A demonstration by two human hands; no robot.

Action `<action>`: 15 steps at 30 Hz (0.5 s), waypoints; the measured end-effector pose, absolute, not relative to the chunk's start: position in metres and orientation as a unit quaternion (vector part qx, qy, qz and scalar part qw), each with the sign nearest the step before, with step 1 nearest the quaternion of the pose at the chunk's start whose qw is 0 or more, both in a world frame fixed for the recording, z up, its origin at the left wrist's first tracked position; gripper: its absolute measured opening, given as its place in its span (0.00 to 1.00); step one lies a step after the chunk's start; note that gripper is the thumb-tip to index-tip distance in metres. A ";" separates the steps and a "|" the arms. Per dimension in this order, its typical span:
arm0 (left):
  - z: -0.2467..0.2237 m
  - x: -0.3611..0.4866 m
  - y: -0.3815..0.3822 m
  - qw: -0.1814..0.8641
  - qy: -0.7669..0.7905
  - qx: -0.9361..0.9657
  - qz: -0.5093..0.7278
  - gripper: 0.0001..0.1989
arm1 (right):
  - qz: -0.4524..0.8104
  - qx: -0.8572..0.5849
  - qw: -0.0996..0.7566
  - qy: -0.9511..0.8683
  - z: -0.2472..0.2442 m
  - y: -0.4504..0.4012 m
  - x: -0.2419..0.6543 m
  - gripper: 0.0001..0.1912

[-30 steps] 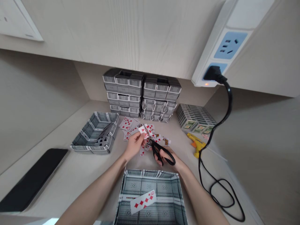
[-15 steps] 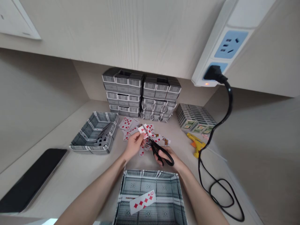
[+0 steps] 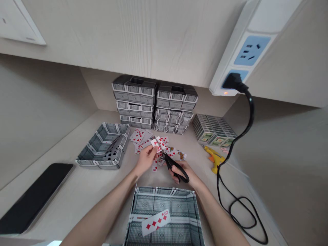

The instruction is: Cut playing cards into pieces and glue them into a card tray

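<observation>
Between the fingertips of my left hand [image 3: 146, 160] is a playing card [image 3: 154, 142] with red hearts. My right hand [image 3: 186, 173] grips black-handled scissors [image 3: 174, 164], whose blades lie across that card. Loose playing cards [image 3: 138, 135], mostly red suits and a few face cards, are spread on the desk under and behind my hands. Nearest me, between my forearms, stands an open box [image 3: 179, 202] built from card backs. A cut strip of a diamond card [image 3: 156, 222] with a 9 in its corner lies inside it.
Stacked card-built boxes [image 3: 135, 94] stand against the back wall. Another open box [image 3: 97, 164] with cards is at left, near a black phone-like slab [image 3: 38, 194]. On the right are card packs [image 3: 214, 128], a yellow glue gun [image 3: 215, 159] and a black cable [image 3: 252, 112] hanging from a power strip [image 3: 232, 61].
The scissors' handles have come closer together, and the blades have closed further on the card. Both hands stay in nearly the same place.
</observation>
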State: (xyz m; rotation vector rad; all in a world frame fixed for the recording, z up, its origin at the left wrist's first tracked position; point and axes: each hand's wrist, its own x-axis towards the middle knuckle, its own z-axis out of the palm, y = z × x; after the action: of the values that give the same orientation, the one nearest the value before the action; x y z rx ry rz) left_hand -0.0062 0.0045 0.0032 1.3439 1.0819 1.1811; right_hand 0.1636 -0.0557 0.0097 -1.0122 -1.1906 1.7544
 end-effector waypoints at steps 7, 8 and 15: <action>0.007 -0.007 0.004 0.489 0.450 0.569 0.484 0.15 | 0.681 -0.405 0.383 -0.475 0.007 -0.055 0.165 0.25; 0.007 -0.007 0.003 0.489 0.451 0.569 0.483 0.15 | 0.681 -0.406 0.382 -0.475 0.006 -0.055 0.166 0.25; 0.006 -0.008 0.004 0.489 0.457 0.565 0.482 0.15 | 0.691 -0.404 0.386 -0.459 0.005 -0.056 0.165 0.21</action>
State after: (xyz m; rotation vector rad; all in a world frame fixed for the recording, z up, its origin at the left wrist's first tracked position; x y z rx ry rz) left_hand -0.0076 0.0035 0.0056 1.3729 1.1114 1.1706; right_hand 0.1647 -0.0559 0.0055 -1.0286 -1.1678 1.7606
